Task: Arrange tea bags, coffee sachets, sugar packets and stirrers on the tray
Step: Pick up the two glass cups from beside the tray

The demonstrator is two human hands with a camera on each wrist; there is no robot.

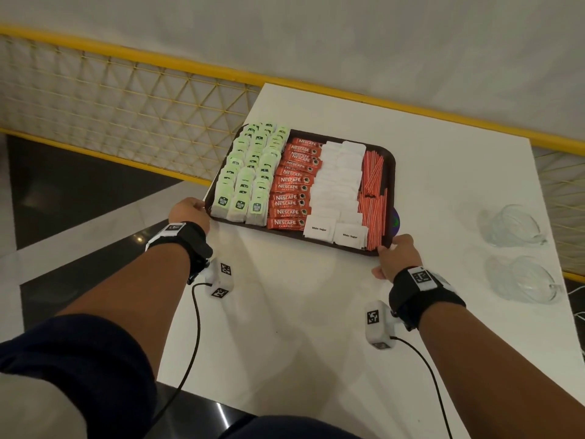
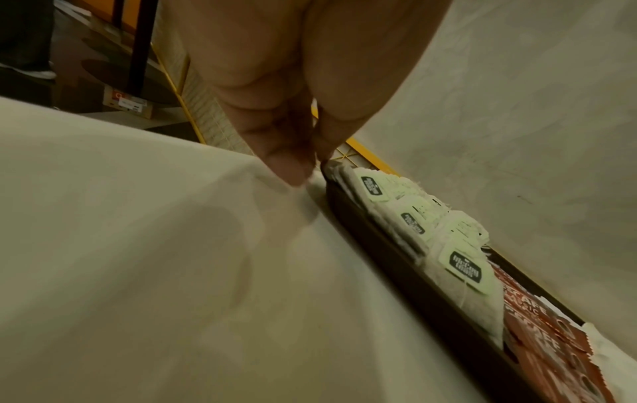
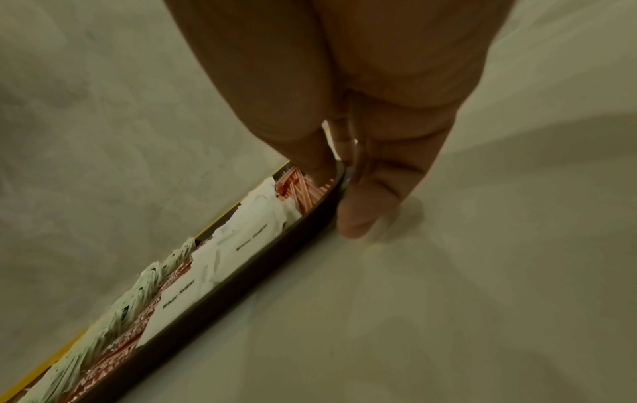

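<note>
where hands (image 1: pixel 189 210) grip, brown tray (image 1: pixel 391 172) fully stocked

Dim, warm indoor light with soft overlapping shadows on the table (image 1: pixel 316 296), glare spots on the floor (image 1: pixel 139 237), blurred, yellowish wrist views, and lines bowed at the head view's edges.

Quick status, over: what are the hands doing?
Left hand and right hand each grip a near corner of the tray. Tray fully stocked. Two glass cups sit right, clear.
</note>
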